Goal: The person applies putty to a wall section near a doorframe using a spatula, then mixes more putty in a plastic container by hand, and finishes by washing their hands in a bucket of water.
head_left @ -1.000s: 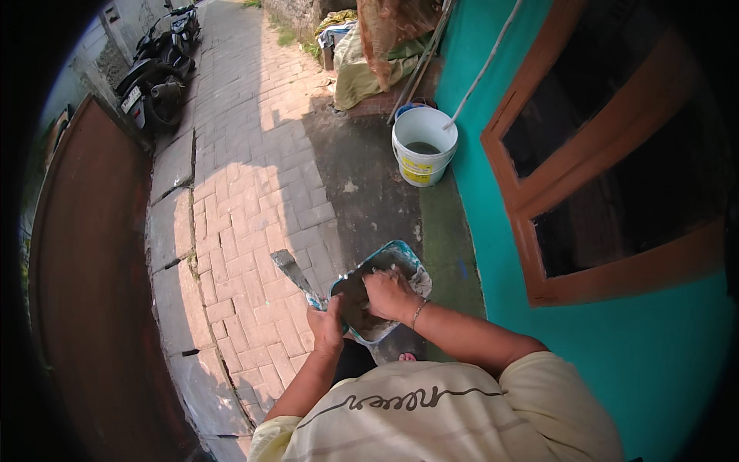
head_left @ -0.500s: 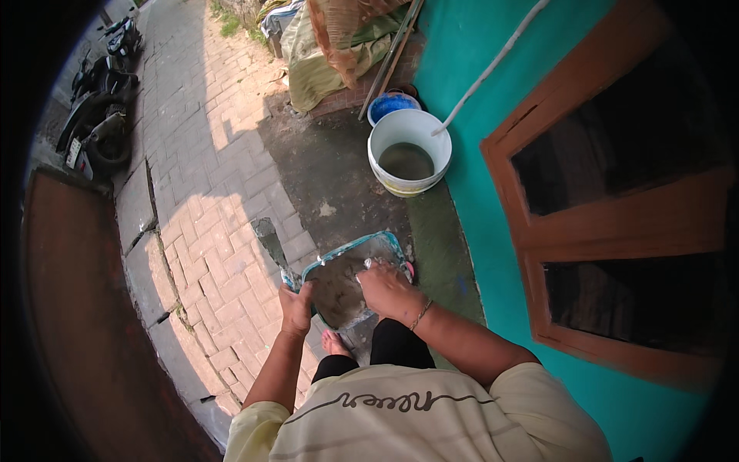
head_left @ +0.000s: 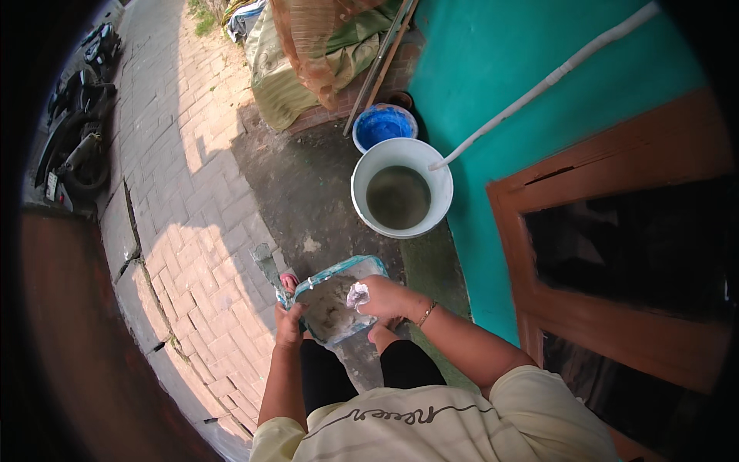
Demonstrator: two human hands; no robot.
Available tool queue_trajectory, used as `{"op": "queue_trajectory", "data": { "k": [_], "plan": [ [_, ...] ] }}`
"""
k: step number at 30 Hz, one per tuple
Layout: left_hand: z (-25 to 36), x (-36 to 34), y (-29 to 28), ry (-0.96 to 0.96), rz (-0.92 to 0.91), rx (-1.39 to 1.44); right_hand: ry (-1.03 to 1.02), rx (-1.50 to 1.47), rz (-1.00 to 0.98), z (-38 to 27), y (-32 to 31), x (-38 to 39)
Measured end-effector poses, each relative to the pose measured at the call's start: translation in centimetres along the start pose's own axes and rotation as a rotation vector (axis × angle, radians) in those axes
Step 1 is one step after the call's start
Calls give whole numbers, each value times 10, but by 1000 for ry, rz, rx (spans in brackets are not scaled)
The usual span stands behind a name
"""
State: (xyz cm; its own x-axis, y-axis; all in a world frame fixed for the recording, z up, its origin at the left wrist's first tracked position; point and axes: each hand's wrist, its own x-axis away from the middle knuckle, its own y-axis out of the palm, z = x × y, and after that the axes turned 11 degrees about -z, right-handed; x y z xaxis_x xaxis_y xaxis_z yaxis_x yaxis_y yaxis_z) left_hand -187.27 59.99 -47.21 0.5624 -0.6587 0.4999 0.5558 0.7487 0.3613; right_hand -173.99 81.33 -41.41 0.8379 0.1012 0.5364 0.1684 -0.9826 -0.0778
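Observation:
My left hand point(head_left: 290, 323) grips the near-left side of a plastic tray point(head_left: 365, 260) with a turquoise rim, together with a putty knife point(head_left: 265, 263) whose broad blade sticks up past that side. Grey, paste-like material point(head_left: 331, 308) coats the tray's inside, with white patches. My right hand point(head_left: 385, 296) is closed over the tray, on a small crumpled whitish lump point(head_left: 357, 294), cloth or paste, I cannot tell. Beyond the tray a white bucket point(head_left: 359, 200) holds murky water, with a long whitish pole point(head_left: 516, 108) leaning out of it.
A blue basin point(head_left: 377, 129) sits behind the bucket, beside upright poles point(head_left: 369, 69) and draped sheets point(head_left: 269, 92). A teal wall point(head_left: 469, 69) with a brown wooden frame point(head_left: 504, 223) runs along my right. A paved lane point(head_left: 177, 192) on my left has parked motorbikes point(head_left: 77, 146).
The bucket and blue basin appear nearer and lower in view. My right hand has lifted out from deeper in the tray, showing the whitish lump. My left hand still grips tray and knife.

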Motion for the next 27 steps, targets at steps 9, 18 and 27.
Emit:
{"op": "queue_trajectory", "data": {
  "k": [9, 18, 27],
  "plan": [
    [33, -96, -57, -129, 1, -10, 10, -442, 39, -9, -20, -61],
    [94, -177, -118, -95, -82, -113, -263, -944, 224, -34, -98, -86],
    [83, -223, -100, 60, 44, -83, -29, -1012, 718, 77, -174, -28]
  ]
}}
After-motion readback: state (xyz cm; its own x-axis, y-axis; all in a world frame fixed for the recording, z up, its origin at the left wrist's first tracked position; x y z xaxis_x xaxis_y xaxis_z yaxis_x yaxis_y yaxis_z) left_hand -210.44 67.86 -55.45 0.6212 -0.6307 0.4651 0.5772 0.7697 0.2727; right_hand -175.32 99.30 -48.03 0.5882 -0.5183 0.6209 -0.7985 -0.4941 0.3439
